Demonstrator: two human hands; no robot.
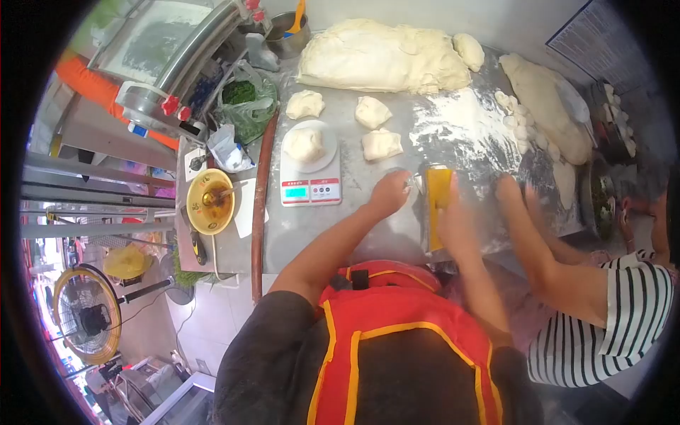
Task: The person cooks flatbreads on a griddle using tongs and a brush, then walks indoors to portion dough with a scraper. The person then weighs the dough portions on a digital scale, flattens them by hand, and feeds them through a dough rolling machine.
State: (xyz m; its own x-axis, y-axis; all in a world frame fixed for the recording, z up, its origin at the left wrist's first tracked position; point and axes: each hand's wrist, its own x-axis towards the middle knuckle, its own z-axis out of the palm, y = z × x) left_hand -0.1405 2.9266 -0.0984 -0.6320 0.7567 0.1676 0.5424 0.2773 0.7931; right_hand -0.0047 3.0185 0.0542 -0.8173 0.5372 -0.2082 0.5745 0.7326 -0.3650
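Note:
My right hand (457, 216), smeared by motion, is closed on a yellow dough scraper (438, 185) that stands over the metal worktop. My left hand (391, 194) is closed just left of the scraper; a whitish bit shows at its fingertips, too small to name. Beyond my left hand lie two dough pieces, one (382, 144) nearer and one (372, 112) farther. Left of them a white digital scale (310, 177) carries a dough lump (304, 145), with another lump (305, 104) behind it.
A large dough slab (382, 57) lies at the back beside spread flour (464, 127). At right, a co-worker's blurred hands (511, 195) are near small dough pieces (517, 117). A long brown rod (263, 205), a yellow bowl (210, 202) and bagged greens (244, 106) are at left.

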